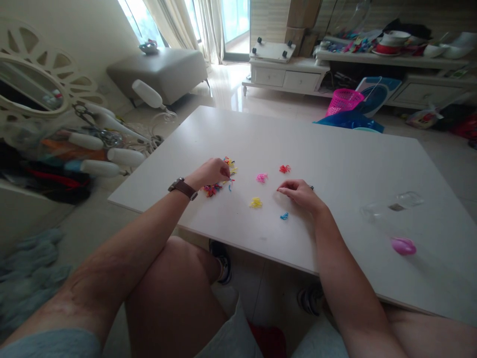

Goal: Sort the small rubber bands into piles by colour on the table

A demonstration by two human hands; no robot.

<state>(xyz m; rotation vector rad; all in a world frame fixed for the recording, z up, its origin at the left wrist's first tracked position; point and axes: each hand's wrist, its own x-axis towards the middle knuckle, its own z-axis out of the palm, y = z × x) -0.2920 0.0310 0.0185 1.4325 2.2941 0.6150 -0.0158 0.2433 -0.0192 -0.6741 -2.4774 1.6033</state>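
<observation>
Over the white table [335, 154], the left hand [214, 171] pinches bands [231, 180] at a mixed pile [211, 191] it partly hides; strands point every way. Whether the right hand [300, 193], fingers bent, holds anything I cannot tell. The label [395, 207] on the bottle [410, 198] is unreadable.

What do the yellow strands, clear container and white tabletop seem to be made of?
Yellow strands: probably rubber or soft plastic, being thin and curled; finish unclear.
Clear container: glossy plastic or glass; the table shows through.
White tabletop: perhaps laminate, satin, with soft reflections.
</observation>
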